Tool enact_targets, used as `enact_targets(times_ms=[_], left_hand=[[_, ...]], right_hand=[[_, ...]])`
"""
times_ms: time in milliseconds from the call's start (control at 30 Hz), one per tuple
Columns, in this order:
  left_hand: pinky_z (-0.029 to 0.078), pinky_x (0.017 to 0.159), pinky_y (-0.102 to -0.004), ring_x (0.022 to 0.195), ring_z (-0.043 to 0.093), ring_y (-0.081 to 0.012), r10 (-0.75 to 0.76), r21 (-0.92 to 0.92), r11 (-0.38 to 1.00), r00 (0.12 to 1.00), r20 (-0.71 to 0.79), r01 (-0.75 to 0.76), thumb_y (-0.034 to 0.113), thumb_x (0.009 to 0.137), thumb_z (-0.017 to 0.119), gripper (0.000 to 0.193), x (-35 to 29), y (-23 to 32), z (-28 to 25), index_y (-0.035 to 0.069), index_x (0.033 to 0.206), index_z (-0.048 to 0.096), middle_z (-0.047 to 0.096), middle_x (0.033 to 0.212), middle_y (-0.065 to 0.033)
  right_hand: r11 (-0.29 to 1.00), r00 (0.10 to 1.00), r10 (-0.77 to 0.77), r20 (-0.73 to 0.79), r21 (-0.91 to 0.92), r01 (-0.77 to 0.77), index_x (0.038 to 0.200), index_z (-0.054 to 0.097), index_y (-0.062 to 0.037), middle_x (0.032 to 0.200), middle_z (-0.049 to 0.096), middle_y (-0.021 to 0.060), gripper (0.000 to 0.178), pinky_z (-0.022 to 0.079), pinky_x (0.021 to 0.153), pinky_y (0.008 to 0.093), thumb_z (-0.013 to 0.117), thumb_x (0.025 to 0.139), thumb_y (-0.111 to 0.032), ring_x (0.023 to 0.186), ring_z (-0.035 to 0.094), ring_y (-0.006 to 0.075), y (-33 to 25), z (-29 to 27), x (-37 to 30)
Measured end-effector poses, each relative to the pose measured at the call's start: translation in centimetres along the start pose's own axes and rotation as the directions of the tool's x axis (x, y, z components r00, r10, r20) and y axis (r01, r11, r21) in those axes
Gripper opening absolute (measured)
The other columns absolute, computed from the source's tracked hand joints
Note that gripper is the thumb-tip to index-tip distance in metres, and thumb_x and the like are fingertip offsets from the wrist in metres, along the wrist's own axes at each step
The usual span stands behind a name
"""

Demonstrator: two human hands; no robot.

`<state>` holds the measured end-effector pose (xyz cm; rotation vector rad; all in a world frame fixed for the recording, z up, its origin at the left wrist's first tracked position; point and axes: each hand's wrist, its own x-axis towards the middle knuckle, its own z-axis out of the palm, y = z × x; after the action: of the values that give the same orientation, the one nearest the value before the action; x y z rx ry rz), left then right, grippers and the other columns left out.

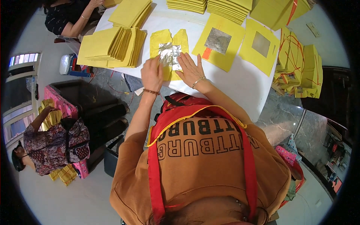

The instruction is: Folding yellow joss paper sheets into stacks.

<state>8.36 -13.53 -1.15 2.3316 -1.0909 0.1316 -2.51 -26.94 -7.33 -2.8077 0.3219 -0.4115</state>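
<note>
The right hand (pixel 190 68) lies open, its fingers spread and nearly straight, with the tips at the right edge of a crinkled, shiny silver foil piece (pixel 165 52). The left hand (pixel 152 73) is bent at the fingers over the foil's lower left side; the fingertips are turned away from view, so I cannot tell whether its grip is closed on an edge or merely pressing.

The foil lies on an upright-set yellow paper piece (pixel 154 39), notched at the top, near the front edge of the white-covered tabletop (pixel 258 88), directly ahead of the person. A dark line splits the foil lengthwise, perhaps a fold or a gap.

The step in hand appears to be laying and flattening foil on the paper. The next move calls for light, flat pressure outward from that line, with the paper steadied, since thin foil should crease easily.

Just right lies a flat yellow sheet with a grey square and orange strip (pixel 225 60); to the left stands a thick stack of folded yellow paper (pixel 99 47).
</note>
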Motion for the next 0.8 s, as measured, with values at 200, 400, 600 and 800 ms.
enact_targets(times_ms=[200, 400, 600, 800], left_hand=[[0.024, 0.092, -0.0443, 0.115, 0.031, -0.0316, 0.158, 0.160, 0.971, 0.980, 0.123, -0.176, 0.034, 0.082, 0.047, 0.047, -0.3, -0.8, 6.3, 0.011, 0.122, 0.040, 0.033, 0.129, -0.0129], [0.018, 0.095, -0.0447, 0.119, 0.025, -0.0306, 0.165, 0.313, 0.923, 0.965, 0.203, -0.224, 0.038, 0.083, 0.042, 0.048, -0.9, -0.7, 7.2, 0.013, 0.124, 0.039, 0.029, 0.131, -0.0129], [0.021, 0.093, -0.0453, 0.118, 0.026, -0.0316, 0.176, 0.339, 0.912, 0.967, 0.187, -0.231, 0.040, 0.081, 0.046, 0.051, -0.7, -0.1, 7.1, 0.013, 0.124, 0.037, 0.031, 0.130, -0.0143], [0.027, 0.089, -0.0458, 0.114, 0.035, -0.0297, 0.127, 0.416, 0.873, 0.943, 0.309, -0.254, 0.040, 0.080, 0.048, 0.050, 0.9, 1.4, 4.9, 0.014, 0.121, 0.040, 0.037, 0.126, -0.0119]], right_hand=[[0.999, 0.993, 0.045, 0.112, -0.028, -0.042, 0.127, 0.033, -0.0047, 0.136, 0.024, 0.0077, 0.054, 0.007, 0.098, 0.0561, 0.039, 0.083, -0.036, 0.127, 0.018, 0.0187, -0.4, 0.1, 0.1], [0.999, 0.988, 0.045, 0.151, -0.037, -0.039, 0.126, 0.034, -0.0047, 0.136, 0.024, 0.0088, 0.057, 0.008, 0.099, 0.0533, 0.043, 0.081, -0.039, 0.128, 0.016, 0.0212, 0.3, -1.5, -0.4], [0.977, 0.998, 0.070, -0.007, 0.203, -0.067, 0.117, 0.046, -0.0070, 0.128, 0.033, 0.0141, 0.045, 0.018, 0.099, 0.0477, 0.053, 0.079, -0.030, 0.123, 0.023, 0.0297, 3.0, -7.3, -3.9], [0.679, 0.865, 0.478, -0.154, 0.690, -0.253, 0.105, 0.054, -0.0027, 0.117, 0.044, 0.0161, 0.034, 0.037, 0.088, 0.0321, 0.060, 0.075, -0.015, 0.104, 0.046, 0.0274, 9.8, -7.1, -9.7]])
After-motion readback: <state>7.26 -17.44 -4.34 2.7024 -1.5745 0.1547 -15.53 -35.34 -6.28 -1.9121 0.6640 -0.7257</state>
